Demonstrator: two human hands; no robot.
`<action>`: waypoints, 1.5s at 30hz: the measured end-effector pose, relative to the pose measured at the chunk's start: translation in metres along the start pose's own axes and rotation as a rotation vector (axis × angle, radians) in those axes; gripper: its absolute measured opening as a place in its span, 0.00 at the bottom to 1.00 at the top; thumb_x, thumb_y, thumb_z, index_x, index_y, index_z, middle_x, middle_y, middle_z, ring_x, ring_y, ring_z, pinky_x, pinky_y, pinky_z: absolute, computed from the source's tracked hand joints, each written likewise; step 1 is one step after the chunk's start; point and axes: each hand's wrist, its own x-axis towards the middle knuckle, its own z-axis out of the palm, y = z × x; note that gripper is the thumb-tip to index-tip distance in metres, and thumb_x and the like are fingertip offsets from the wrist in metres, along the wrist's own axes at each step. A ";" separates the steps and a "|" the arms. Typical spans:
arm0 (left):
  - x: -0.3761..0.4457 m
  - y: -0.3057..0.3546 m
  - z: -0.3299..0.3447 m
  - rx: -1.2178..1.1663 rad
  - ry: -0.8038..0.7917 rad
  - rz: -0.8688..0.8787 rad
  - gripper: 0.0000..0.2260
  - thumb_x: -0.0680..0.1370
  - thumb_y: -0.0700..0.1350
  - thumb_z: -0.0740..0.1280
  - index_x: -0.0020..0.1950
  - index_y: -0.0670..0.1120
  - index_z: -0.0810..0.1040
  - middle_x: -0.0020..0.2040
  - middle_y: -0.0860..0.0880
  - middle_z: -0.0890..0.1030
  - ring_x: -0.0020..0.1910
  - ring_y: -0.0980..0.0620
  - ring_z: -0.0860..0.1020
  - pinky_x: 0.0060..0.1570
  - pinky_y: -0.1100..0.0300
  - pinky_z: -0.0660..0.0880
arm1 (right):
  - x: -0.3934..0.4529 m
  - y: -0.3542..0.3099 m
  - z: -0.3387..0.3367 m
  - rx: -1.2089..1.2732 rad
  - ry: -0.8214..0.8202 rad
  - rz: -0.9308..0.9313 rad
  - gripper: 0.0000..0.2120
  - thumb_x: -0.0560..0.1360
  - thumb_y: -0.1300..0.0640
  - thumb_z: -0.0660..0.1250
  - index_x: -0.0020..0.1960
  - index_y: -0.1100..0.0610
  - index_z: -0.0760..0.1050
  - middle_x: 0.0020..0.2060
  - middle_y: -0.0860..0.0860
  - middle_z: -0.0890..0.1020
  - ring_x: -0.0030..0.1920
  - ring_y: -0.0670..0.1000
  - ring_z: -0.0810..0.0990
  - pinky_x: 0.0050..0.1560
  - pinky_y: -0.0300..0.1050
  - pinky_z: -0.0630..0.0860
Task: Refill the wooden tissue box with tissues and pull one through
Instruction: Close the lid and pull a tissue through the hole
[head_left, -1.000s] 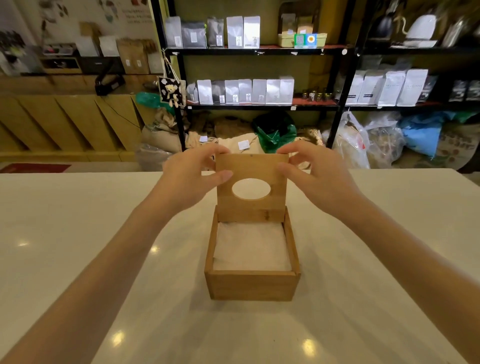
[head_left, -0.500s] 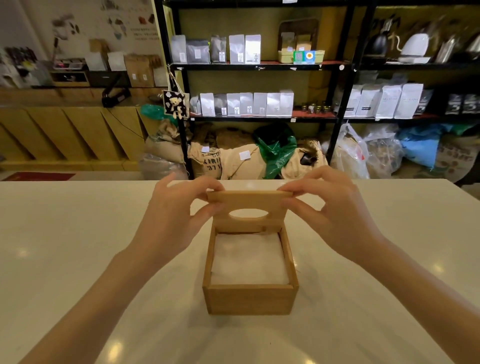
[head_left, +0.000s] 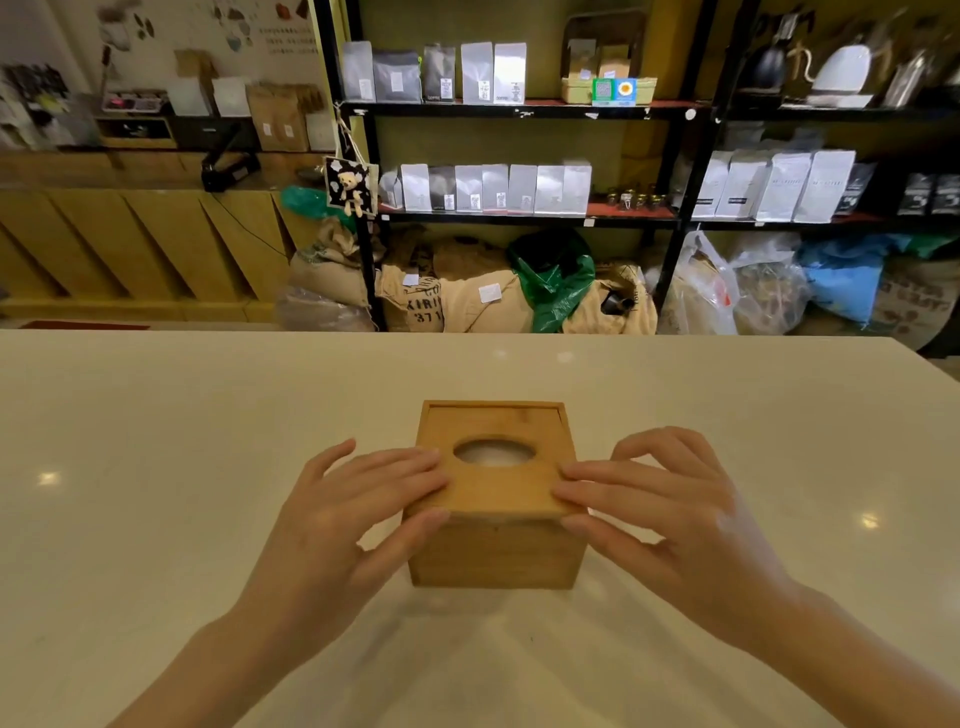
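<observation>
A wooden tissue box stands on the white table in front of me. Its flat wooden lid lies across the top, with an oval hole through which white tissues show. The lid's near edge sits slightly above the box's front wall. My left hand grips the lid's near left corner, fingers on top and thumb against the box's front. On the other side, my right hand holds the near right corner the same way.
Beyond the table's far edge stand black metal shelves with silver and white pouches, kettles at the upper right, and burlap sacks and plastic bags on the floor. A wooden counter runs along the left.
The lid stood upright at the box's far side, then tilted down. Now it lies flat over the box, and both hands came down toward me with it.
</observation>
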 end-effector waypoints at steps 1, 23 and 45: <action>-0.001 0.000 0.002 0.009 -0.010 -0.003 0.20 0.76 0.61 0.56 0.56 0.53 0.80 0.58 0.60 0.78 0.60 0.64 0.73 0.62 0.56 0.65 | -0.001 0.000 0.001 -0.017 0.003 -0.015 0.11 0.74 0.48 0.64 0.50 0.50 0.83 0.47 0.42 0.85 0.46 0.47 0.75 0.51 0.48 0.70; 0.036 -0.009 0.007 0.209 -0.331 -0.174 0.44 0.61 0.78 0.36 0.73 0.60 0.57 0.75 0.63 0.48 0.72 0.65 0.39 0.72 0.55 0.41 | 0.090 -0.001 0.010 -0.095 -0.618 -0.036 0.13 0.76 0.46 0.60 0.58 0.40 0.77 0.75 0.44 0.58 0.74 0.50 0.48 0.71 0.49 0.50; 0.033 0.000 0.007 0.277 -0.492 -0.229 0.43 0.58 0.75 0.27 0.72 0.63 0.38 0.69 0.67 0.34 0.70 0.64 0.29 0.67 0.45 0.25 | 0.102 0.004 0.036 -0.062 -0.648 -0.130 0.09 0.74 0.45 0.63 0.46 0.40 0.82 0.74 0.41 0.59 0.76 0.50 0.41 0.71 0.55 0.30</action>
